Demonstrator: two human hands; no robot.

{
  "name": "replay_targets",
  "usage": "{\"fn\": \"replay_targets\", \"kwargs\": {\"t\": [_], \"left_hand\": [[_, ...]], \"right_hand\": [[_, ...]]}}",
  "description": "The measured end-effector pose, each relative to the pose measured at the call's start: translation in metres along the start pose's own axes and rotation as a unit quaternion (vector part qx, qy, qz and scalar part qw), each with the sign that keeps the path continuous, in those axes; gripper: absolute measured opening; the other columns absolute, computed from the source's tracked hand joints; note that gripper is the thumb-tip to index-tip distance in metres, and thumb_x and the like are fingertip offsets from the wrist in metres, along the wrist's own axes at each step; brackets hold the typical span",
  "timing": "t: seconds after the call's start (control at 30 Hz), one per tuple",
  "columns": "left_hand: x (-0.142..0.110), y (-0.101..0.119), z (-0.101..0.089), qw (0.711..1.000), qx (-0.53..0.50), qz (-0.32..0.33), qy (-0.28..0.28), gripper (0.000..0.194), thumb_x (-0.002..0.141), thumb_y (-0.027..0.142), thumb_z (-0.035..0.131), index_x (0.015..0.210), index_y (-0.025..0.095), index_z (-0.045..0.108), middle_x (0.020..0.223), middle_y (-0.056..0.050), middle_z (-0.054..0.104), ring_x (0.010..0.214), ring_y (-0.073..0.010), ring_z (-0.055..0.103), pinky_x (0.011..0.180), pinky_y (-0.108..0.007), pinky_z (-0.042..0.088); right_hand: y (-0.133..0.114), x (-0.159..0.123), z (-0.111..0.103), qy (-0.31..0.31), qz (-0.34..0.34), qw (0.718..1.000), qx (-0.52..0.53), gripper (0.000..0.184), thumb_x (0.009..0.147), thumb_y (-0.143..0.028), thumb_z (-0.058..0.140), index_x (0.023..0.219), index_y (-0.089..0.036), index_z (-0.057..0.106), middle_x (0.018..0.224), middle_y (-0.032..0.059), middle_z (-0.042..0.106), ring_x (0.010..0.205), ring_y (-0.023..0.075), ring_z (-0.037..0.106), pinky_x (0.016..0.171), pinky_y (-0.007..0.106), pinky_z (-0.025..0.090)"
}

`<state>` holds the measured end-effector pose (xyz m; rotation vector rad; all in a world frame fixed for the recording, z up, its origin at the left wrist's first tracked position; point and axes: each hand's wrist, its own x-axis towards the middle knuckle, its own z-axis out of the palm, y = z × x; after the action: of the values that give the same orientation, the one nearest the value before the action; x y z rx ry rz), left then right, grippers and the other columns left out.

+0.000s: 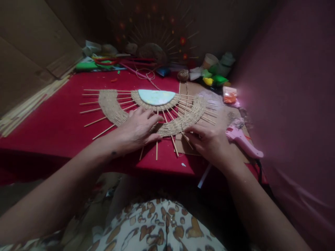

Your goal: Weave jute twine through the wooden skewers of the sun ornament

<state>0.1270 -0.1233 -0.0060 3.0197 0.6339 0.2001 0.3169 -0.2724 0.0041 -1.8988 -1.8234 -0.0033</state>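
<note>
A half-round craft piece (115,108) lies on the red table (60,122): wooden sticks fan out from a pale blue half disc (156,96), with jute cord woven across them in two bands. My left hand (138,127) rests flat on the near edge of the outer band, fingers stretched out. My right hand (209,141) sits at the band's right near end, fingers curled as if pinching a stick or cord; what it grips is too small to make out.
A pink glue gun (243,139) lies just right of my right hand on brown cardboard (222,118). A ball of jute (183,74), coloured packets (214,79), an orange packet (230,95) and clutter line the back. Loose sticks (23,108) lie at the left.
</note>
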Motion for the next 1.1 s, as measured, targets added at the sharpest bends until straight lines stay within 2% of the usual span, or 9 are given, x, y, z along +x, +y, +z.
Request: {"fn": "replay_targets", "kwargs": {"t": [0.2,0.33,0.43,0.63,0.8,1.0,1.1], "left_hand": [[-0.001,0.002,-0.005,0.997,-0.029,-0.051,-0.044,0.038,0.086,0.044,0.057,0.113,0.018,0.059,0.109,-0.013,0.054,0.1,-0.0298,0.048,0.085,-0.043,0.041],[0.0,0.003,-0.007,0.997,-0.026,-0.057,-0.054,0.036,0.086,0.044,0.057,0.111,0.019,0.059,0.107,-0.012,0.054,0.1,-0.03,0.048,0.083,-0.043,0.041],[0.0,0.001,-0.006,0.998,-0.025,-0.041,-0.048,0.036,0.086,0.044,0.056,0.111,0.019,0.059,0.106,-0.012,0.055,0.098,-0.0296,0.048,0.082,-0.042,0.042],[-0.001,-0.001,-0.002,0.999,-0.007,-0.034,-0.019,0.036,0.084,0.046,0.056,0.109,0.021,0.059,0.105,-0.01,0.057,0.095,-0.0288,0.05,0.08,-0.041,0.042],[-0.002,-0.001,-0.002,0.999,-0.023,-0.039,-0.027,0.037,0.085,0.045,0.055,0.112,0.019,0.059,0.107,-0.012,0.056,0.098,-0.0307,0.049,0.082,-0.044,0.041],[-0.002,-0.002,0.0,0.999,-0.027,-0.039,-0.023,0.039,0.085,0.047,0.054,0.112,0.02,0.059,0.105,-0.011,0.057,0.098,-0.03,0.048,0.083,-0.044,0.04],[-0.003,-0.002,0.001,0.999,-0.021,-0.039,-0.021,0.038,0.086,0.046,0.053,0.112,0.02,0.059,0.105,-0.011,0.057,0.098,-0.03,0.048,0.082,-0.044,0.041]], "right_hand": [[-0.004,-0.006,-0.029,-0.009,-0.013,0.989,0.149,0.007,0.081,-0.016,0.065,0.076,-0.019,0.069,0.071,0.0008,0.064,0.072,0.0137,0.059,0.064,0.025,0.045],[-0.004,-0.01,-0.037,-0.031,0.023,0.978,0.207,0.008,0.083,-0.02,0.063,0.075,-0.019,0.067,0.069,-0.0005,0.064,0.063,0.0118,0.059,0.058,0.024,0.044],[-0.001,-0.013,-0.034,-0.061,0.033,0.985,0.161,0.009,0.081,-0.016,0.06,0.074,-0.019,0.065,0.069,-0.0002,0.064,0.065,0.0123,0.059,0.06,0.024,0.044],[-0.004,-0.026,-0.026,-0.147,-0.005,0.989,0.021,0.013,0.079,-0.011,0.055,0.073,-0.017,0.064,0.075,0.0032,0.063,0.072,0.0149,0.055,0.065,0.027,0.038],[-0.008,-0.032,-0.025,-0.145,0.0,0.989,-0.042,0.01,0.078,-0.013,0.056,0.072,-0.016,0.064,0.074,0.0033,0.061,0.071,0.0154,0.052,0.065,0.028,0.035],[-0.012,-0.028,-0.023,-0.127,0.027,0.987,-0.094,0.018,0.082,-0.011,0.051,0.067,-0.015,0.06,0.077,0.0049,0.057,0.068,0.0138,0.05,0.059,0.026,0.033],[-0.013,-0.027,-0.021,-0.123,0.02,0.985,-0.118,0.019,0.081,-0.01,0.049,0.066,-0.015,0.059,0.076,0.0057,0.056,0.068,0.0148,0.05,0.06,0.027,0.034]]}}
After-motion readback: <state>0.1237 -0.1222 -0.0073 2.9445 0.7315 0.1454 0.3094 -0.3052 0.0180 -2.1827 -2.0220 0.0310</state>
